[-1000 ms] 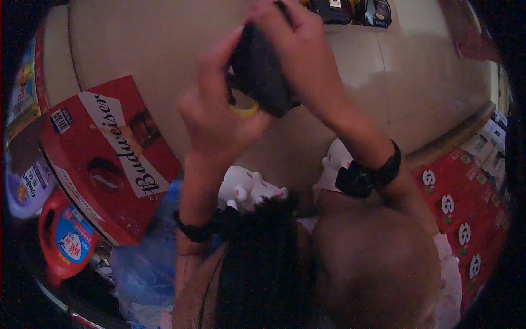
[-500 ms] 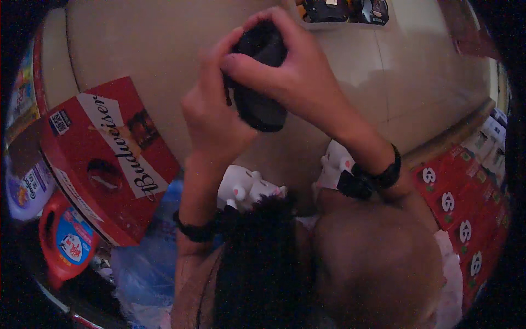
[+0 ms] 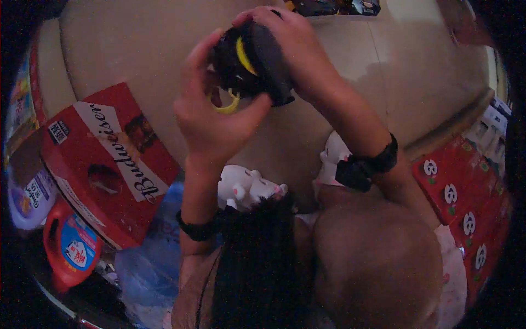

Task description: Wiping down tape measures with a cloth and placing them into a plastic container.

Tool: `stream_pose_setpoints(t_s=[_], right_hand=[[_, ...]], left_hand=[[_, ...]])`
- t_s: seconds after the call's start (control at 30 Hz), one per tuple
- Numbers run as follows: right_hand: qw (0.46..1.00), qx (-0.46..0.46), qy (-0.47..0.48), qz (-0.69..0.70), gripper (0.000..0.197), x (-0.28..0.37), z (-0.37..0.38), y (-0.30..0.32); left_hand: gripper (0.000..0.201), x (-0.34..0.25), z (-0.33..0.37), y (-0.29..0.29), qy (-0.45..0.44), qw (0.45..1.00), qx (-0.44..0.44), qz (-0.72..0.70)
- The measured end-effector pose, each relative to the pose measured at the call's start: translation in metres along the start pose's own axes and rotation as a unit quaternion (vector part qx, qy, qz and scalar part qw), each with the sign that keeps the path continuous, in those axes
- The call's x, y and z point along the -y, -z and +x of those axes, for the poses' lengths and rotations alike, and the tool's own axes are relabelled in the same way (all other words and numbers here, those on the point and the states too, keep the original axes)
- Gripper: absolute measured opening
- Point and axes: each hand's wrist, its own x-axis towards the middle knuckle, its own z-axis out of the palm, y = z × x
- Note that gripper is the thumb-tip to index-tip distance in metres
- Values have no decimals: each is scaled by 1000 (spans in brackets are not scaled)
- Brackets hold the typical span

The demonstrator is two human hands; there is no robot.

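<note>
I am standing over a pale tiled floor (image 3: 137, 60), looking down past my own dark hair, with goods crowding both edges of the view. The largest thing in view is a red cardboard case (image 3: 104, 164) lying tilted on my left, with a red detergent jug (image 3: 68, 249) below it and a blue plastic bag (image 3: 148, 263) beside that. More red cartons with round white marks (image 3: 466, 203) are stacked along my right. White slippers with animal faces (image 3: 246, 186) are showing between my forearms.

Both my hands are raised in front of me, working on a round black object with yellow parts (image 3: 249, 63). My right hand (image 3: 298, 52) is wrapping over its top and far side, fingers closed around it. My left hand (image 3: 211, 118) is cupping it from below and the near side, thumb pressing up against its lower edge, fingers curling round the left. A yellow ring or loop is hanging at its underside, right against my left palm; what it is I cannot quite tell in this dim light.

The object is sitting between the two palms, touching both, its longer side running roughly from upper left to lower right. Neither hand is nearer: both are already on it.
</note>
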Motion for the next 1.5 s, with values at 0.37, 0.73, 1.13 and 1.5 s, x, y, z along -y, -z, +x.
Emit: stream_pose_setpoints(t_s=[0.37, 0.73, 1.13, 1.5], right_hand=[[905, 22, -224, 360, 45, 29, -20, 21], [781, 105, -232, 570, 47, 29, -31, 41], [923, 184, -151, 301, 53, 31, -37, 23], [955, 51, -132, 261, 29, -15, -42, 28]], left_hand=[[76, -5, 4, -3, 68, 979, -33, -187], [72, 10, 10, 8, -39, 999, 10, -21], [73, 12, 9, 14, 12, 998, -39, -43], [89, 2, 6, 13, 22, 983, -37, -178]])
